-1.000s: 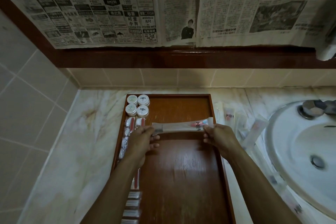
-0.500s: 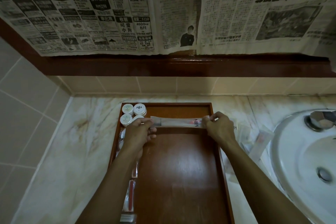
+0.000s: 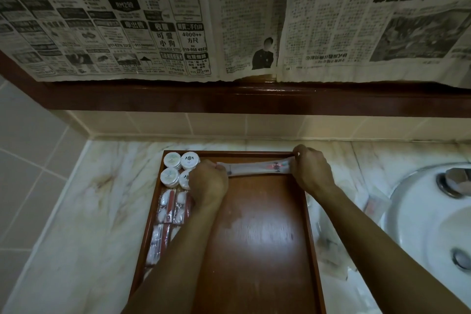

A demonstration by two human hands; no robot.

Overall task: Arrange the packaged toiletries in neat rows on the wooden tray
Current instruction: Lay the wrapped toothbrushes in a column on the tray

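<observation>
A long, flat packet (image 3: 254, 169) was held crosswise over the far end of the tray (image 3: 309, 224), just beside the four round tubs (image 3: 179, 169) in the far left corner. The left hand (image 3: 209, 183) had its grip closed round the packet's left end; the right hand (image 3: 309, 169) pinched the right end, near the tray's right rim. Whether the packet already touched the wood could not be told.

It looked light and thin: a clear or pale wrapper with something slim inside and a red mark near the right end. Stretched between both grips it stayed nearly straight, so the contents probably gave it some stiffness along its length, while the wrapper ends looked soft and crinkly. Film like this tends to be slippery, and a one-ended hold would likely let it droop or twist. Holding both ends, as here, seemed the best way to lay it square to the far rim.

Along the left side, small sachets (image 3: 173, 205) lay below the tubs, with longer packs (image 3: 159, 242) nearer the person. More wrapped items (image 3: 328, 260) lay blurred on the counter (image 3: 84, 211) between tray and sink (image 3: 420, 224). Most of the tray was still unfilled
</observation>
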